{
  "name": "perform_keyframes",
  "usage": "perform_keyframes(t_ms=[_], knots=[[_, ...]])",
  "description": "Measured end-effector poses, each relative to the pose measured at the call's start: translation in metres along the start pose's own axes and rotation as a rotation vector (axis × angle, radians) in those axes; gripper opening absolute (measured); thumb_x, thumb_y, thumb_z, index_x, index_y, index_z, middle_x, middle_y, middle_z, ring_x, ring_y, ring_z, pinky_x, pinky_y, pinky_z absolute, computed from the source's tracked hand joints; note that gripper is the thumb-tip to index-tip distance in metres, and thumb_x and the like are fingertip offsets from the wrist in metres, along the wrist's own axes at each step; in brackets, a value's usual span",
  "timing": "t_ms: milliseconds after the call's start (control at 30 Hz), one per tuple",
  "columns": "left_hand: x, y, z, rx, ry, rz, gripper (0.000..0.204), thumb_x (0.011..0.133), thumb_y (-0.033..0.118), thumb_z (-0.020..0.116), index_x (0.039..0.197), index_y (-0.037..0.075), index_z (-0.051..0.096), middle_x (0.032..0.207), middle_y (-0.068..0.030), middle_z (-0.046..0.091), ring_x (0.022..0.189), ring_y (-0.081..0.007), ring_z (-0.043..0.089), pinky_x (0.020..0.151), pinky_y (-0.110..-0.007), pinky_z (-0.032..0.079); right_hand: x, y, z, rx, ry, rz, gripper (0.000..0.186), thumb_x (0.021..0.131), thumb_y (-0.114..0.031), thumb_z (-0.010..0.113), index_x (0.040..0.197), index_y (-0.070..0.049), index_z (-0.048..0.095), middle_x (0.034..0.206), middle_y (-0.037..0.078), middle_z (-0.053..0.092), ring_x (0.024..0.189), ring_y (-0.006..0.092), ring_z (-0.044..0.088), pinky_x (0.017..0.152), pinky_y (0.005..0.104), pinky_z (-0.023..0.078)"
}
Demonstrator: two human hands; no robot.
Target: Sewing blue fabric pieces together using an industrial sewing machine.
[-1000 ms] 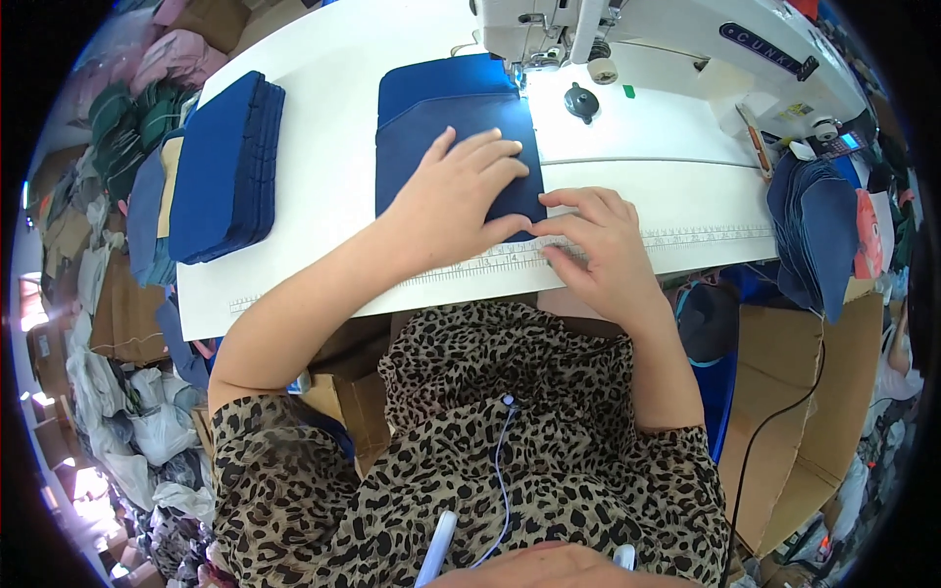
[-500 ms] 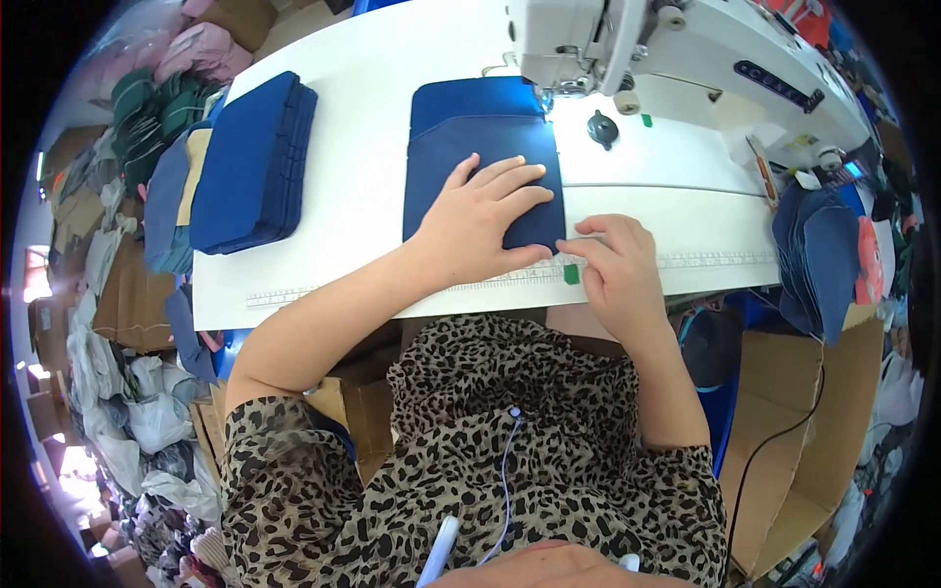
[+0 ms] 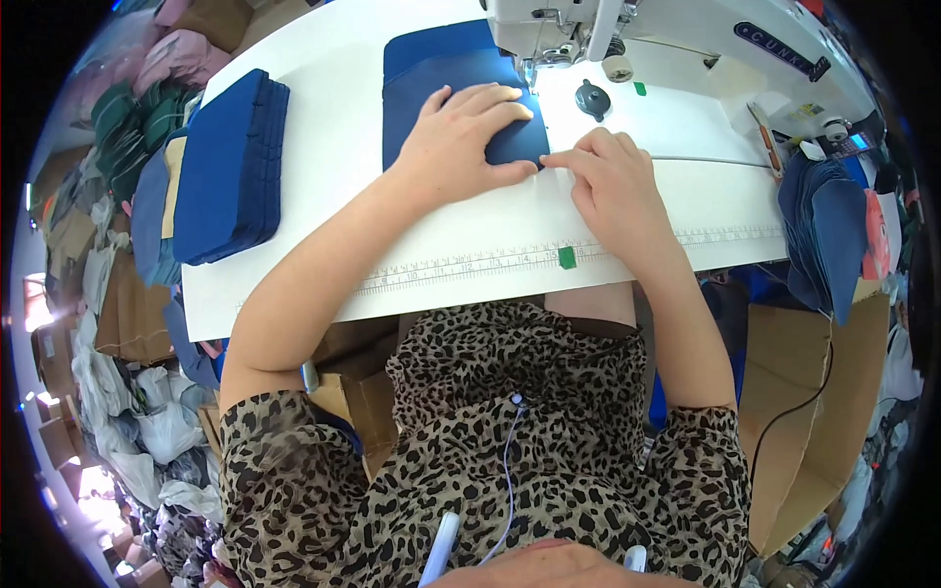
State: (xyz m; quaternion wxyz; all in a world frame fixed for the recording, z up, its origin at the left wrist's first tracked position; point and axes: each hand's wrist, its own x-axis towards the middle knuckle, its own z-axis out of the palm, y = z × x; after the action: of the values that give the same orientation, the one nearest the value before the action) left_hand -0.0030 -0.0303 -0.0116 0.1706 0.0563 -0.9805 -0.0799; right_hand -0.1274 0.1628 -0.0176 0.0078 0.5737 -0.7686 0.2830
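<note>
A dark blue fabric piece (image 3: 431, 73) lies flat on the white sewing table (image 3: 323, 147), its far edge under the needle of the white sewing machine (image 3: 588, 24). My left hand (image 3: 461, 137) presses flat on the fabric's near right part, fingers spread. My right hand (image 3: 613, 181) rests on the table beside it, its fingertips touching the fabric's near right corner.
A stack of folded dark blue pieces (image 3: 230, 167) lies on the table's left part. More blue pieces (image 3: 828, 230) hang at the right beside the table. A ruler strip with a green mark (image 3: 567, 257) runs along the near edge. Bags and cloth heaps (image 3: 88, 294) crowd the floor at left.
Both hands have slid the fabric away from me toward the machine's needle; the right hand moved up from the table's near edge to the fabric's corner.
</note>
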Motion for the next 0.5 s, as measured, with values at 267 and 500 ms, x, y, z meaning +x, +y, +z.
perform_keyframes(t_ms=[267,500], knots=[[0.021,-0.032,0.007,0.063,-0.006,-0.021,0.061,0.080,0.054,0.071,0.129,0.019,0.062,0.138,-0.0055,0.058,0.133,-0.0237,0.051,0.116,-0.053,0.030,0.033,0.009,0.010,-0.102,-0.048,0.056,0.033,0.087,-0.009,0.057,0.113,-0.021,0.074,0.100,0.004,0.065,0.100,0.0219,0.061,0.086,0.0417,0.042],[0.039,-0.048,0.014,0.111,0.064,-0.082,0.054,0.081,0.046,0.072,0.120,0.009,0.068,0.117,-0.0104,0.065,0.115,-0.0279,0.060,0.112,-0.042,0.036,0.036,0.010,0.011,-0.079,0.006,0.115,0.028,0.087,-0.013,0.058,0.108,-0.020,0.075,0.095,0.005,0.066,0.093,0.0225,0.064,0.083,0.0423,0.043]])
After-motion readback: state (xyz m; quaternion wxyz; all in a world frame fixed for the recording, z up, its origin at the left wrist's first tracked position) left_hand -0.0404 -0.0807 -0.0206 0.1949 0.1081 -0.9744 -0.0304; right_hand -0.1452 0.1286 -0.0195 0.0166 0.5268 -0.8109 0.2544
